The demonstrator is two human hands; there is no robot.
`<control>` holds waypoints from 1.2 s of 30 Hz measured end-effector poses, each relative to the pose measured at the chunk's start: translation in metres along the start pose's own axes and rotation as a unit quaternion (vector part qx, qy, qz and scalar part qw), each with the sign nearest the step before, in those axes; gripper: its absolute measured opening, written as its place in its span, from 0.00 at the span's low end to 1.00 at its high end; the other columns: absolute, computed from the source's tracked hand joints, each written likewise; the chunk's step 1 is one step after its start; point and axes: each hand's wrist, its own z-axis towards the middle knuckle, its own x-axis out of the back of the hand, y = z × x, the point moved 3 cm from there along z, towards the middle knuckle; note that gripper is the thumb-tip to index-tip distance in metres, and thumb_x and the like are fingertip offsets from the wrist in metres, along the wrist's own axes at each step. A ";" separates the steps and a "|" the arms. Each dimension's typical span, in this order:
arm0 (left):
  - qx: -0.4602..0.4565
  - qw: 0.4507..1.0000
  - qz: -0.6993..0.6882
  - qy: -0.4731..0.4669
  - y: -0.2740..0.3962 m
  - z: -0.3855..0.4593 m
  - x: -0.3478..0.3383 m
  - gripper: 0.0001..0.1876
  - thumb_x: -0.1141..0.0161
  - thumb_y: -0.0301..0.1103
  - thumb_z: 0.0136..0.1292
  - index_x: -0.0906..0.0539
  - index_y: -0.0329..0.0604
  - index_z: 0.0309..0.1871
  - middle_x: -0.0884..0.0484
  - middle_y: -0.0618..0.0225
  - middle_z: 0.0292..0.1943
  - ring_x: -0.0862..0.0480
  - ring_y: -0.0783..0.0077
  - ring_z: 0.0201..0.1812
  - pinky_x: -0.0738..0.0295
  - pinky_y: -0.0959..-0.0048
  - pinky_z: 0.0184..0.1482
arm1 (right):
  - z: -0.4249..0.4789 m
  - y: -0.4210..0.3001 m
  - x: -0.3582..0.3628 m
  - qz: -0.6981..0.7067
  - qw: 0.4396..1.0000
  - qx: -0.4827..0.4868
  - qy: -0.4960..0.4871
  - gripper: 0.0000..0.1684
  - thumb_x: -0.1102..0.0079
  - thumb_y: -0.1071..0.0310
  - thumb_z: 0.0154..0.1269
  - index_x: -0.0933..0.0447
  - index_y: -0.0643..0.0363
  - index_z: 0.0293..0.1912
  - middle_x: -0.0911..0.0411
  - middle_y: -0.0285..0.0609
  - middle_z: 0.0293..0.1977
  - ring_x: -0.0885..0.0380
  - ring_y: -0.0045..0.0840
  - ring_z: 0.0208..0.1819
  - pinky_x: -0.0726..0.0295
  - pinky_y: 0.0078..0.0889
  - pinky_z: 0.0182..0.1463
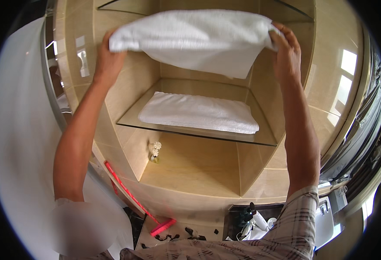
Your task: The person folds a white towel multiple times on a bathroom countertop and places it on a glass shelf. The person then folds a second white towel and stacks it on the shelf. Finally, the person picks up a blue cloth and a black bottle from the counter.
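Observation:
A white towel [200, 35] is stretched between my two hands, in front of the upper part of a tiled niche. My left hand [110, 63] grips its left end, and my right hand [287, 52] pinches the right end near a corner. The towel's lower part hangs loose between them. Below it, a folded white towel [198, 113] lies flat on a glass shelf [262, 130], apart from the one I hold. The towel hides most of my left fingers.
A small reed diffuser with white flowers [155, 151] stands at the niche bottom's left. A red broom [135, 200] leans at the lower left, dark debris [193, 234] by its head. A hair dryer [259, 221] lies lower right, near a white sink [324, 224]. Another glass shelf [125, 8] is overhead.

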 end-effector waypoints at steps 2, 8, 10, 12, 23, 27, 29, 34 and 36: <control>0.034 0.994 0.059 -0.091 -0.035 -0.057 -0.001 0.19 0.36 0.27 0.70 0.19 0.36 0.63 0.11 0.57 0.54 0.14 0.68 0.57 0.20 0.66 0.61 | -0.045 0.022 0.016 -0.049 0.995 -0.087 0.007 0.16 0.34 0.65 0.72 0.18 0.59 0.57 0.16 0.37 0.48 0.18 0.20 0.46 0.19 0.25 0.47; 0.169 0.917 0.077 -0.353 -0.056 -0.175 -0.004 0.26 0.36 0.21 0.64 0.21 0.46 0.66 0.12 0.54 0.54 0.12 0.62 0.55 0.19 0.65 0.59 | -0.173 0.068 0.072 -0.204 0.890 -0.403 -0.068 0.23 0.31 0.53 0.73 0.19 0.57 0.59 0.18 0.36 0.38 0.21 0.17 0.35 0.24 0.21 0.32; 0.179 0.908 0.076 -0.371 -0.051 -0.174 0.003 0.28 0.36 0.22 0.64 0.22 0.47 0.69 0.12 0.52 0.55 0.12 0.61 0.55 0.20 0.66 0.58 | -0.184 0.062 0.070 -0.209 0.888 -0.408 -0.044 0.26 0.31 0.51 0.73 0.19 0.57 0.60 0.19 0.35 0.35 0.21 0.16 0.33 0.25 0.20 0.31; 0.146 0.902 0.087 -0.398 -0.045 -0.173 0.006 0.32 0.37 0.22 0.63 0.25 0.46 0.73 0.13 0.51 0.57 0.13 0.60 0.55 0.20 0.66 0.58 | -0.186 0.044 0.069 -0.316 0.873 -0.365 -0.076 0.28 0.29 0.53 0.70 0.21 0.58 0.62 0.18 0.39 0.40 0.18 0.22 0.38 0.20 0.25 0.36; -0.169 0.857 0.237 -0.426 -0.009 -0.161 -0.022 0.42 0.26 0.44 0.63 0.31 0.49 0.79 0.32 0.54 0.78 0.32 0.51 0.78 0.34 0.55 0.77 | -0.201 0.025 0.002 -0.590 0.736 0.084 -0.321 0.43 0.24 0.61 0.58 0.28 0.50 0.72 0.26 0.46 0.69 0.32 0.43 0.73 0.35 0.53 0.76; -0.121 0.873 0.157 -0.447 -0.029 -0.166 -0.039 0.36 0.27 0.36 0.65 0.27 0.48 0.76 0.27 0.56 0.75 0.29 0.53 0.77 0.32 0.58 0.77 | -0.199 0.062 0.015 -0.601 0.726 0.003 -0.334 0.39 0.24 0.61 0.59 0.25 0.44 0.70 0.23 0.39 0.66 0.29 0.39 0.70 0.27 0.54 0.69; -0.113 0.877 0.142 -0.444 -0.040 -0.167 -0.047 0.34 0.28 0.32 0.66 0.26 0.48 0.76 0.26 0.56 0.75 0.28 0.53 0.76 0.31 0.60 0.77 | -0.195 0.071 0.019 -0.603 0.726 0.020 -0.330 0.37 0.25 0.62 0.60 0.24 0.43 0.69 0.23 0.38 0.65 0.28 0.39 0.69 0.24 0.54 0.66; -0.081 0.869 0.119 -0.473 -0.062 -0.154 -0.055 0.33 0.30 0.29 0.67 0.27 0.47 0.76 0.27 0.55 0.76 0.26 0.52 0.75 0.29 0.60 0.76 | -0.178 0.107 0.018 -0.553 0.754 -0.014 -0.355 0.35 0.25 0.63 0.61 0.24 0.46 0.68 0.22 0.40 0.65 0.27 0.41 0.69 0.22 0.54 0.65; -0.072 0.868 0.124 -0.476 -0.062 -0.149 -0.058 0.35 0.30 0.28 0.66 0.28 0.47 0.77 0.27 0.54 0.75 0.26 0.50 0.74 0.28 0.59 0.74 | -0.168 0.106 0.010 -0.559 0.743 -0.067 -0.362 0.36 0.26 0.64 0.60 0.24 0.49 0.68 0.24 0.44 0.67 0.28 0.41 0.71 0.25 0.54 0.70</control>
